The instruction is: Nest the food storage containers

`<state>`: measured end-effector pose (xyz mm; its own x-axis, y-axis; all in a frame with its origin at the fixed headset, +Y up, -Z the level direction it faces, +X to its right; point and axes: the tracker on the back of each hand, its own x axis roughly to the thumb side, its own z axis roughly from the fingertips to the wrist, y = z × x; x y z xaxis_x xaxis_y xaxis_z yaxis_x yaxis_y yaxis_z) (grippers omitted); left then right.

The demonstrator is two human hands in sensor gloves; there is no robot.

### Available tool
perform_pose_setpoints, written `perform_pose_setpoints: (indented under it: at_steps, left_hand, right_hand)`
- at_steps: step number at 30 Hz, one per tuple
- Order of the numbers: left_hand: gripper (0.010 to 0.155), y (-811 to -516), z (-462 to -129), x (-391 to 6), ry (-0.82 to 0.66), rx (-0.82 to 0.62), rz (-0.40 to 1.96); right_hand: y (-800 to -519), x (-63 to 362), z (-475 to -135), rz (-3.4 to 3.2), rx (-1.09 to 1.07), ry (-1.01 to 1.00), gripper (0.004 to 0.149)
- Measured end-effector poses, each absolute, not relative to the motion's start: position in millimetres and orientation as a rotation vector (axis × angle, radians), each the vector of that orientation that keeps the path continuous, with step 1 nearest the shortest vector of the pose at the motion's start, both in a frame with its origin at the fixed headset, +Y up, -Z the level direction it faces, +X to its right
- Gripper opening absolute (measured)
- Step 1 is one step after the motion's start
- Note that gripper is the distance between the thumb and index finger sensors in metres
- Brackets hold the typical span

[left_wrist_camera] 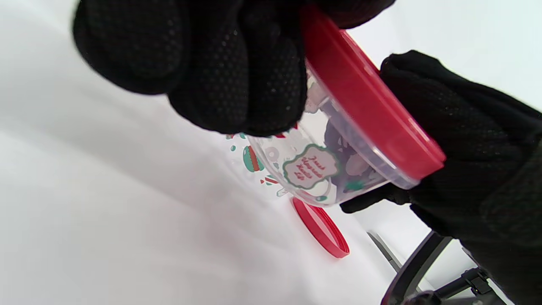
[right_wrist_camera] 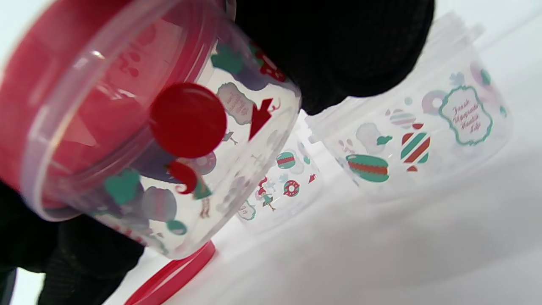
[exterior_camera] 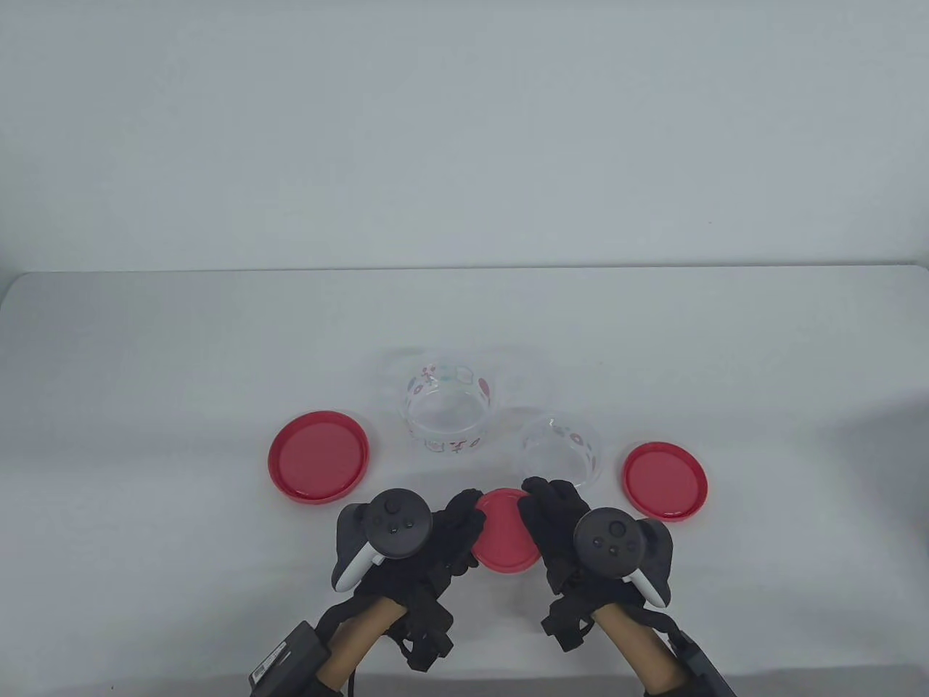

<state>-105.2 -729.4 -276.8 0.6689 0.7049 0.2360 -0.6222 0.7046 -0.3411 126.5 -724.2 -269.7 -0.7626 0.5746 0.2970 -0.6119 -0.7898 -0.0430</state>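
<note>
A small clear printed container with its red lid on is held off the table, tilted, between both hands. My left hand grips its left side and my right hand grips its right side. In the left wrist view my left fingers press on the clear body below the red lid, with the right hand against the lid's rim. In the right wrist view the container fills the left side under my right fingers.
Two open clear printed containers stand behind the hands, one in the middle and one to the right; fainter clear shapes lie behind them. A large red lid lies at the left and a medium red lid at the right.
</note>
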Motion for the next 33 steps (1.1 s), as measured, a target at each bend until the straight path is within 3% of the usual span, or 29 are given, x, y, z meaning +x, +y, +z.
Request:
perform_pose_setpoints:
  at_steps: [7, 12, 19, 33]
  left_hand:
    - [0.064, -713.8, -275.6, -118.9, -0.347, -0.113, 0.787]
    - [0.065, -699.4, -268.0, -136.7, -0.321, 0.023, 0.620]
    - [0.066, -691.5, -269.6, -156.0, -0.272, 0.052, 0.662]
    - [0.063, -691.2, -274.5, -166.3, -0.251, 0.045, 0.681]
  right_hand:
    - [-708.2, 144.0, -272.5, 2.417, 0.172, -0.344, 0.051]
    - [-696.4, 167.8, -290.1, 2.425, -0.040, -0.449, 0.051]
    - [-701.1, 177.4, -325.1, 2.517, -0.256, -0.376, 0.051]
    - [-717.0, 162.5, -351.6, 2.767, -0.358, -0.188, 0.052]
